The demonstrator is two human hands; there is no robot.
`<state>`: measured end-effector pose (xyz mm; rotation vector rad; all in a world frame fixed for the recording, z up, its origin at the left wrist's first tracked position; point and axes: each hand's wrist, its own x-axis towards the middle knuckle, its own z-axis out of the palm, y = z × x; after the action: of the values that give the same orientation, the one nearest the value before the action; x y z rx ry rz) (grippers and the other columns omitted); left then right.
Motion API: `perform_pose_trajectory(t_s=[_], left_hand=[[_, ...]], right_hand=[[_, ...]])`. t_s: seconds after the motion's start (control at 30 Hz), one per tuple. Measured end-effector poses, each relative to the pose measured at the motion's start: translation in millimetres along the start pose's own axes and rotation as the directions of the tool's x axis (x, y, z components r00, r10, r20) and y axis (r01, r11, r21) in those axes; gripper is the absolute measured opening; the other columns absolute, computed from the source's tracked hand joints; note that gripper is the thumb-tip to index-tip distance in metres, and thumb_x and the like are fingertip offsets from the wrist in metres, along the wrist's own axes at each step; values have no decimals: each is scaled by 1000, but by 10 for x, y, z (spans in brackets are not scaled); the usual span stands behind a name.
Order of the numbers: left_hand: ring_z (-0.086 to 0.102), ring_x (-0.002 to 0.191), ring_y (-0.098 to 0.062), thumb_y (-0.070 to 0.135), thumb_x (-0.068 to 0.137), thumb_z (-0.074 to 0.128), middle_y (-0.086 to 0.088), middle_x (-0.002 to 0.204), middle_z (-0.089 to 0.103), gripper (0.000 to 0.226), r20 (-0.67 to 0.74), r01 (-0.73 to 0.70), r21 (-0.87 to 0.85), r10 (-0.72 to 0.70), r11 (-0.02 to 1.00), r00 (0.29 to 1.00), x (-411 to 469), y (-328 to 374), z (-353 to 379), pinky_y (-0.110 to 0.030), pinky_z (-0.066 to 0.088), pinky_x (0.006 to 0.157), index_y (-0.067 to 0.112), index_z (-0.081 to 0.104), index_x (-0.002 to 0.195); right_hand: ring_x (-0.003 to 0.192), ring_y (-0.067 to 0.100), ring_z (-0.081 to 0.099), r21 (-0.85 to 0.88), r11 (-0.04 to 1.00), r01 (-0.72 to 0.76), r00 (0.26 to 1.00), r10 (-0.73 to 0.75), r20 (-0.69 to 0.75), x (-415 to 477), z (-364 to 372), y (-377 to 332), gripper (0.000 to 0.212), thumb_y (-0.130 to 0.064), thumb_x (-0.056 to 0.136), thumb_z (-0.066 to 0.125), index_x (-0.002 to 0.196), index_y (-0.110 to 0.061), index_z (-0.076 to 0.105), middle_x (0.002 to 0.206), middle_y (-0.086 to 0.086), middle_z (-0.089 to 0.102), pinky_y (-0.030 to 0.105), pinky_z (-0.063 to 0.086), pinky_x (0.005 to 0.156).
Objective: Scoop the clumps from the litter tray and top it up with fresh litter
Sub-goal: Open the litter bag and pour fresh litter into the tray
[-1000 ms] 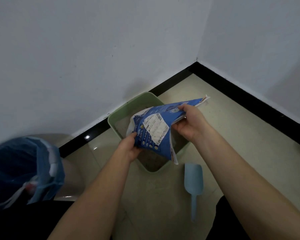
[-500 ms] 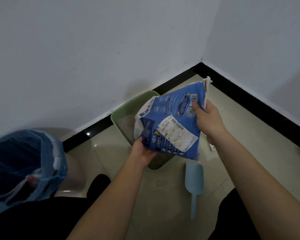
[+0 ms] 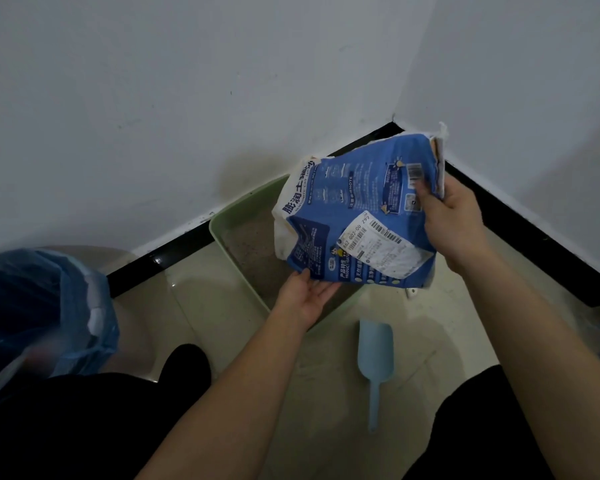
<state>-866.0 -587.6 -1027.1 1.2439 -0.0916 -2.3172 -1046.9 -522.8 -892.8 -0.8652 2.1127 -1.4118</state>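
A blue and white litter bag [image 3: 354,209] hangs tilted above the green litter tray [image 3: 222,220], which stands against the wall and holds grey litter [image 3: 250,244]. My right hand [image 3: 451,223] grips the bag's torn upper right edge. My left hand [image 3: 309,296] supports the bag's lower corner from beneath, fingers fairly straight, thumb at the bag's edge. The bag hides most of the tray's inside. A light blue scoop [image 3: 374,355] lies on the tiled floor, just in front of the tray, handle pointing towards me.
A bin lined with a blue plastic bag [image 3: 39,313] stands at the left. White walls with a black skirting [image 3: 520,216] meet in a corner behind the tray. My dark-clothed legs fill the bottom of the view. Small items lie at the far right edge.
The bag has been lifted and turned more upright, its torn end now raised to the right. My right hand rose with it; my left hand stays under the lower corner.
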Motion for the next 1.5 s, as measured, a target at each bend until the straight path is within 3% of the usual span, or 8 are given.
perform_pose_trajectory(t_s=[0.37, 0.67, 0.8, 1.03, 1.13, 1.3, 1.4, 1.5], left_hand=[[68, 99, -32, 4, 98, 46, -19, 111, 69, 35, 33, -44, -2, 44, 999, 998, -17, 41, 59, -47, 58, 79, 10, 47, 133], [66, 100, -25, 4, 101, 42, -15, 109, 68, 26, -2, -102, 149, 103, 984, 995, -55, 132, 90, -35, 57, 72, 5, 53, 125], [66, 91, -23, 4, 101, 42, -12, 97, 69, 19, -17, -89, 209, 94, 974, 995, -114, 192, 87, -33, 55, 67, 6, 58, 110], [64, 96, -24, 5, 99, 43, -12, 107, 66, 35, -130, -99, 390, 161, 916, 978, -240, 384, 33, -38, 51, 82, 3, 51, 134], [59, 104, -24, 12, 97, 50, -5, 111, 62, 27, -152, -123, 565, 249, 816, 956, -448, 535, 90, -42, 51, 88, 9, 57, 122], [61, 88, -15, 44, 100, 40, -2, 99, 67, 34, 17, -262, 797, 413, 545, 911, -973, 802, 442, -33, 48, 78, 21, 64, 95], [62, 94, -10, 72, 83, 49, 4, 114, 66, 57, 220, -346, 903, 419, 254, 881, -1186, 926, 587, -32, 49, 79, 22, 61, 108], [45, 114, -10, 66, 61, 78, 3, 135, 39, 104, 328, -287, 945, 439, -159, 837, -1232, 940, 578, -28, 46, 92, 20, 32, 141]], right_hand=[[93, 9, 68, -57, 997, 58, 998, -59, -12, 128, -2, -143, 18, -26, 103, 48, 109, -33, 64, 102, -11, 71, 42, 57, 84], [89, 9, 70, -22, 998, 54, 998, -53, 40, 180, 89, -273, 22, -25, 103, 48, 115, -32, 65, 101, -11, 72, 37, 58, 78], [89, 19, 72, 76, 997, -21, 997, 15, 73, 211, 108, -319, 17, -24, 102, 51, 101, -29, 68, 99, -3, 74, 46, 60, 80], [105, 47, 62, 191, 942, -276, 959, 256, 125, 297, 412, -408, 20, -24, 98, 52, 108, -11, 64, 112, 25, 67, 66, 51, 83], [91, 31, 71, 302, 866, -399, 917, 370, 151, 280, 562, -504, 18, -13, 102, 45, 107, -16, 62, 107, 12, 71, 49, 60, 76], [122, 46, 54, 485, 697, -529, 845, 487, 221, 244, 780, -627, 39, 6, 96, 38, 130, -6, 52, 129, 26, 59, 65, 45, 95], [103, 39, 62, 594, 579, -559, 815, 514, 267, 190, 857, -762, 29, 6, 97, 35, 123, -2, 47, 115, 20, 59, 57, 44, 102], [104, 34, 60, 663, 495, -562, 795, 545, 267, 162, 917, -837, 19, 9, 94, 35, 103, -6, 44, 102, 18, 51, 56, 51, 95]])
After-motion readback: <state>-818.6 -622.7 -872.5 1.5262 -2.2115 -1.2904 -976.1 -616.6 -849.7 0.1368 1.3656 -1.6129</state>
